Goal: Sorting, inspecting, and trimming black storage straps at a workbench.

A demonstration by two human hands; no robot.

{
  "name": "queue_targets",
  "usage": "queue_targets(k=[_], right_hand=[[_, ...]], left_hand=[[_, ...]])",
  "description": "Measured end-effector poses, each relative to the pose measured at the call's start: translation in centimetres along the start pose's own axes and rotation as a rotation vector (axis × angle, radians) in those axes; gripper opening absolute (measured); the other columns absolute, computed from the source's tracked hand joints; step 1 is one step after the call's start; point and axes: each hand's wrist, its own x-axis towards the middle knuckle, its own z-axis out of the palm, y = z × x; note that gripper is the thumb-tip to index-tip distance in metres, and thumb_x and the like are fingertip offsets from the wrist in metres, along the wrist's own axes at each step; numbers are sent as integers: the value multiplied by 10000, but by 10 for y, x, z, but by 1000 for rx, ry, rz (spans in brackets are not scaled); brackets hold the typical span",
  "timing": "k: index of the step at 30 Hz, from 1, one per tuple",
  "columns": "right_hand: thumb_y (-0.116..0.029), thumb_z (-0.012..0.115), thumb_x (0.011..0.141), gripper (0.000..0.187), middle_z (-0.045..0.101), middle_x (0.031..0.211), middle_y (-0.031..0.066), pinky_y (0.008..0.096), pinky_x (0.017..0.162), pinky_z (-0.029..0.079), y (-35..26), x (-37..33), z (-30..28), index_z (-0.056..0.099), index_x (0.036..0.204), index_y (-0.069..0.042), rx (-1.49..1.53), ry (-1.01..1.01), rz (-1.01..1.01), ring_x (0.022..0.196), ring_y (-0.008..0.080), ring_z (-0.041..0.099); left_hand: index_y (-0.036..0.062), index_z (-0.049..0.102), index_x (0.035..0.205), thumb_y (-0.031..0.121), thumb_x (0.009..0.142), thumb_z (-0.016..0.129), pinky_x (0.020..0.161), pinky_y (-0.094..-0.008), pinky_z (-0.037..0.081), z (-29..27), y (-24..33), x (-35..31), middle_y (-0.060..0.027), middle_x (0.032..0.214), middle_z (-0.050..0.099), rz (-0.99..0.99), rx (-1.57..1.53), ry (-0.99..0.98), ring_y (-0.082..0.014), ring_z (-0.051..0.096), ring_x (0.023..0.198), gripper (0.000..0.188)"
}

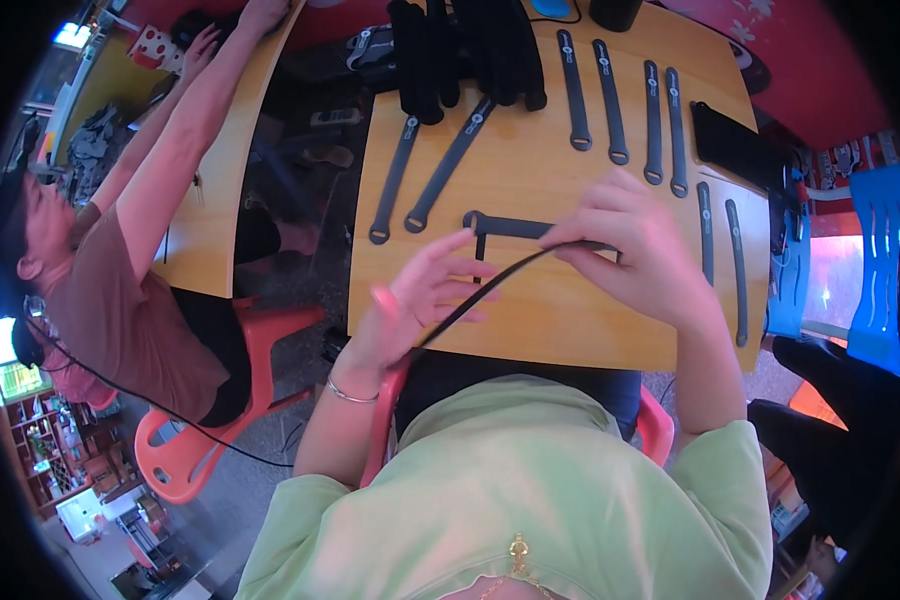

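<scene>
My right hand [630, 245] pinches a narrow dark strap [500, 279] between thumb and fingers. From there the strap runs down and to the left, passing my left hand [425, 295], whose fingers are apart and stretched toward it. Whether the left fingers touch the strap is unclear. On the table just beyond both hands lies a grey strap with a slotted end [515, 227], partly covered by my right hand. A thin dark strip hangs down from its slotted end, behind my left fingers.
Several similar grey straps [610, 105] lie spread over the wooden table [530, 330]. Black bundles [480, 50] sit at the far edge, a flat black pouch [735, 145] at the right. A co-worker [135, 310] reaches over another table at left. Blue chairs [878, 265] stand right.
</scene>
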Motion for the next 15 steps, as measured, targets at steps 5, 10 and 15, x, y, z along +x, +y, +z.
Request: queue_targets(k=[5, 10, 15], right_hand=[[-59, 664, 700, 113, 545, 700, 64, 351, 640, 443, -3, -30, -15, 675, 812, -57, -122, -46, 175, 776, 239, 535], [-16, 666, 679, 146, 593, 738, 104, 303, 580, 447, -6, -59, -17, 665, 824, 8, -36, -35, 403, 617, 244, 556], [-12, 661, 745, 168, 614, 753, 65, 237, 567, 450, 6, -80, -14, 645, 912, 5, 338, -19, 672, 635, 123, 576]], left_hand=[[42, 210, 1425, 631, 728, 625, 775, -308, 522, 10, 16, 12, -165, 1298, 437, -23, 42, -281, -282, 569, 1072, 1002], [11, 403, 1320, 207, 863, 645, 663, -221, 525, 10, 13, 9, -141, 1251, 477, -67, 223, -181, -238, 617, 986, 553], [-30, 607, 1027, -20, 880, 544, 620, -203, 498, 2, -4, 16, -105, 1047, 599, -78, 416, 124, -157, 653, 799, 160]])
